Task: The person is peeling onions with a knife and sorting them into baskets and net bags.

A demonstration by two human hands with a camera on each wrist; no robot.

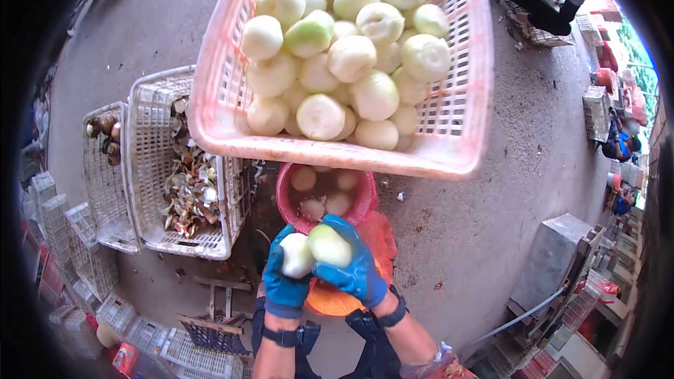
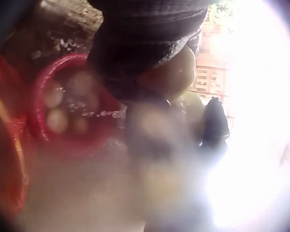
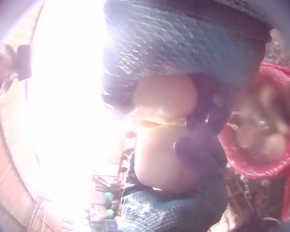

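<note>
The left hand [image 1: 286, 286] grips a white vegetable [image 1: 297, 255] and the right hand [image 1: 357, 272] a greenish vegetable [image 1: 329, 245], side by side near the pink bucket [image 1: 282, 195]; both look firm, fairly weighty and probably slippery; best cupped snugly round the fat middle.

Head view: the concrete floor [image 1: 484, 238] is lit by soft, diffuse daylight, brightest at the upper right edge. Surroundings are bowed by the wide lens and bounded by black corners; the foreground crate [image 1: 337, 156] is slightly blurred along its right side. Left wrist view: the right side is burnt out to white, the lower centre is veiled by haze, and the bucket [image 2: 40, 108] is left dim and soft. Right wrist view: the left is flooded by glare; highlights are cast on the upper glove [image 3: 183, 53] and held vegetables [image 3: 159, 159].
</note>
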